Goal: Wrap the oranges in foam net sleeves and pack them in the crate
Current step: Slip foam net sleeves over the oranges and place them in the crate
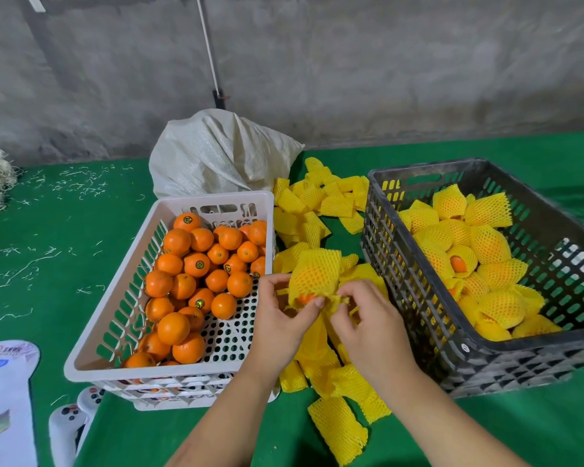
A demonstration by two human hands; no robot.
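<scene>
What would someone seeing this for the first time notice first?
Probably the two hands in the middle: the left hand and right hand pinch a yellow foam net sleeve around an orange. To their left, a white crate holds bare oranges. To their right, a black crate holds wrapped oranges, with loose sleeves strewn on the green table between the crates.

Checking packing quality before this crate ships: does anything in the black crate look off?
Yes. One wrapped orange near the middle of the black crate shows bare peel through its foam sleeve's open end, so it is only partly covered. The others look fully netted.
</scene>
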